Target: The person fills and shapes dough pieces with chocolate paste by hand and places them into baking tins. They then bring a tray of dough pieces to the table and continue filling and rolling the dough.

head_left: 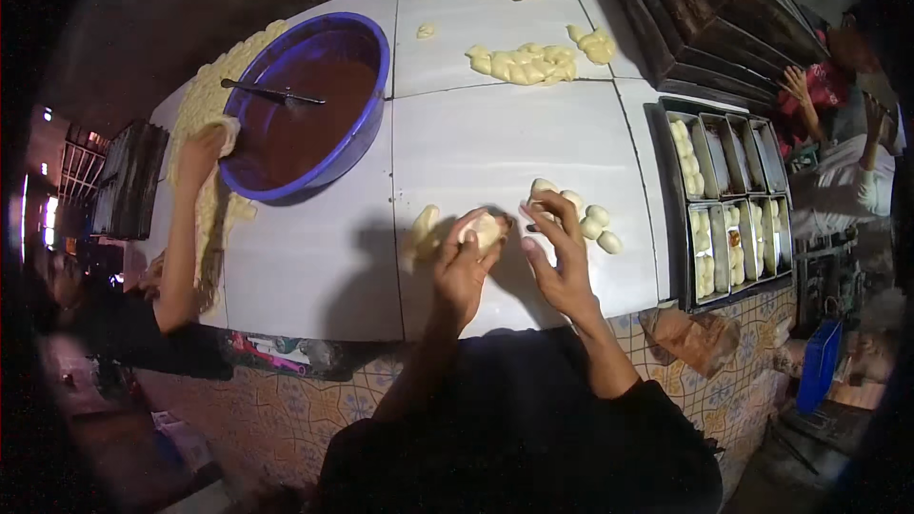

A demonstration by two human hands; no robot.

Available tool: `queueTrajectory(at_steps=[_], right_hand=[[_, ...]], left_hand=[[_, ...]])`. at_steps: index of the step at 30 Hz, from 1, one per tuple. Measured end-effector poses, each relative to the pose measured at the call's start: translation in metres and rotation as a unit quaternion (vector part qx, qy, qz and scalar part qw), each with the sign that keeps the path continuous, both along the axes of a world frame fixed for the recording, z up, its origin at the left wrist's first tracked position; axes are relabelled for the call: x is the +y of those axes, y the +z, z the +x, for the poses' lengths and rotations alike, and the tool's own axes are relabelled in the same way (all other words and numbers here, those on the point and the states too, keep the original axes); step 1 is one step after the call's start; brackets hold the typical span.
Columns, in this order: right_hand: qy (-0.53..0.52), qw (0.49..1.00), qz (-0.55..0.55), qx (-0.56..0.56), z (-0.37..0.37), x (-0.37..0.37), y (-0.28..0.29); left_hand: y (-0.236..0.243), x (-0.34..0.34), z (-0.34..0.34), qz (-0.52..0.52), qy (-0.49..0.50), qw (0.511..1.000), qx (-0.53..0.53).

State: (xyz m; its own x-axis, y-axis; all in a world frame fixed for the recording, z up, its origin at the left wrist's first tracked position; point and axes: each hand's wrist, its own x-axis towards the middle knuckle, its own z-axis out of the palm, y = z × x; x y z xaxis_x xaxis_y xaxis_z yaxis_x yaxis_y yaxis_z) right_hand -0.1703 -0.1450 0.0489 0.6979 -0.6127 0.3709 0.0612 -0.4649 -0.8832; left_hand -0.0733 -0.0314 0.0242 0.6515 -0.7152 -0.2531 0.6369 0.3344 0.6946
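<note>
My left hand (459, 271) holds a flattened piece of pale dough (485, 230), its fingers curled around it. Beside it to the right, my right hand (567, 271) is open, with thumb and fingers apart. A small dark spot shows by its fingertips; I cannot make out what it is. Several round dough balls (597, 215) lie just beyond and to the right of that hand, partly hidden by its fingers. To the left of my left hand, an elongated dough piece (425, 223) rests on the white tiled table (514, 143).
A blue basin (385, 48) of brown filling (314, 133) holds a dark-handled utensil (271, 91). Another person's hand (202, 150) holds dough beside it. Many dough pieces (205, 95) lie behind. More dough (528, 64) sits at the far side. Loaf tins (707, 157) with dough stand right, near stacked dark trays (705, 19).
</note>
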Motion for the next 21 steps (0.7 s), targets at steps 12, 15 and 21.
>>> queueTrajectory(at_steps=[12,15,21], right_hand=[[0.088,0.986,0.139,-0.016,0.035,0.0,-0.039],[0.262,0.958,0.109,-0.052,0.047,0.02,-0.037],[0.388,0.829,0.386,0.115,0.055,-0.025,-0.088]], left_hand=[[-0.02,0.015,-0.003,0.285,0.059,0.901,-0.322],[-0.023,0.021,0.007,-0.104,0.009,0.99,0.091],[0.012,0.004,0.054,-0.282,-0.097,0.948,0.109]])
